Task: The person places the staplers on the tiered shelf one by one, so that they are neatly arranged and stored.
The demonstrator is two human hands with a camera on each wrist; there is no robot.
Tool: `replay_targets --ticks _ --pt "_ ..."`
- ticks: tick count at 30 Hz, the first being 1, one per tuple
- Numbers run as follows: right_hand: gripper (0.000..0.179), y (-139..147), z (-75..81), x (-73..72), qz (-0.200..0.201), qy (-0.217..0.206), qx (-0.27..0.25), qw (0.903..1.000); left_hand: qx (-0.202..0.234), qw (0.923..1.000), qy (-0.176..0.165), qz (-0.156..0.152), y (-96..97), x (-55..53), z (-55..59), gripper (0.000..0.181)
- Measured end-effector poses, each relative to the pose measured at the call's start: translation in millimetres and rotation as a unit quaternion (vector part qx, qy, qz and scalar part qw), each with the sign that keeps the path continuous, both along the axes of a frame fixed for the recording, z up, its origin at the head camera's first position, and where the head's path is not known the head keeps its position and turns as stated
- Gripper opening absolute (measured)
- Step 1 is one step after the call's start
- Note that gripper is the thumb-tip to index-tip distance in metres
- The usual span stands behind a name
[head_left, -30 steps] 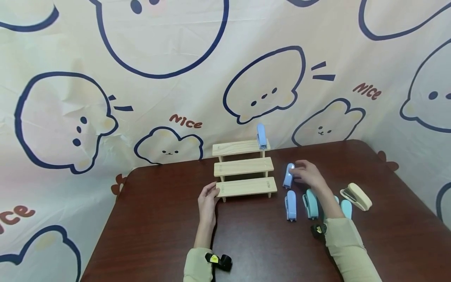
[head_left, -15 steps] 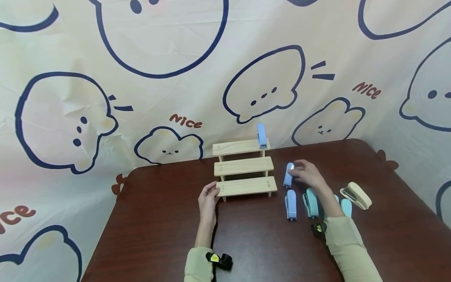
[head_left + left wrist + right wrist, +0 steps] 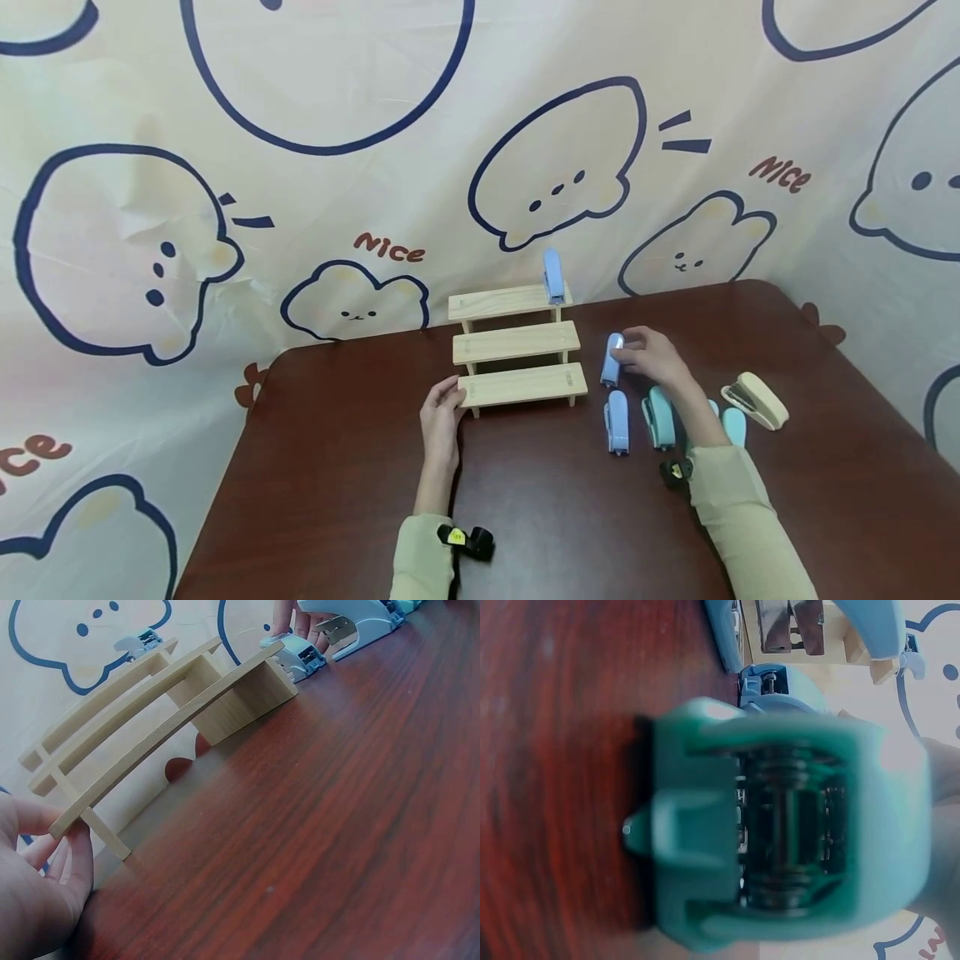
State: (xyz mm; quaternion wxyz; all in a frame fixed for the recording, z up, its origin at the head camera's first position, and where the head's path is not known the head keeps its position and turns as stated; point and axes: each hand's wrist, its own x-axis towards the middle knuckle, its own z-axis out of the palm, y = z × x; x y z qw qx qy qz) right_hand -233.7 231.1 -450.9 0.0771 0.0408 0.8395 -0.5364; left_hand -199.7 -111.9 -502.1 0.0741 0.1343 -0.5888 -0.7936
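My left hand (image 3: 441, 429) pinches the left end of the lowest board of a three-tier wooden display stand (image 3: 521, 385). Seen from the left wrist, the thumb and fingers (image 3: 79, 855) lie on either side of the board's end. To the right of the stand, my right hand (image 3: 654, 358) grips a blue stapler (image 3: 611, 360) by its upper right side. A second blue stapler (image 3: 617, 423) lies just in front of it. Another blue stapler (image 3: 553, 275) rests on the right end of the stand's top board. In the right wrist view a teal stapler (image 3: 885, 825) hides most of the right hand.
Beside the right forearm are a teal stapler (image 3: 658, 417) and a lighter turquoise one (image 3: 734, 425), partly covered by the arm. A cream stapler (image 3: 757, 400) lies further right. A printed cloth (image 3: 360, 192) hangs behind the brown table (image 3: 337, 467).
The head view has tilted slightly, so the scene sits a little higher. Both hands keep their places at the stand and the blue stapler.
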Motion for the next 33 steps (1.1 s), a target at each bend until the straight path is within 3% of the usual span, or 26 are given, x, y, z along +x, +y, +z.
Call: replay_targets --ticks 13,23,29,33 --pt "0.061 -3 6.8 -7.2 -0.001 0.013 0.017 0.9998 0.001 1.0000 -0.003 0.002 -1.8 -6.6 2.5 0.034" --pt "0.060 -3 9.4 -5.5 0.011 0.029 0.091 0.9954 0.022 0.9997 -0.001 0.004 5.4 -7.0 2.7 0.033" --pt "0.060 -13 11.3 -6.1 0.012 0.051 0.167 0.9846 0.006 1.0000 -0.001 -0.002 3.0 -4.6 2.9 0.035" --pt "0.059 -21 8.5 -2.8 0.011 0.048 0.174 0.9835 -0.005 1.0000 -0.006 -0.006 1.9 -1.5 0.6 0.034"
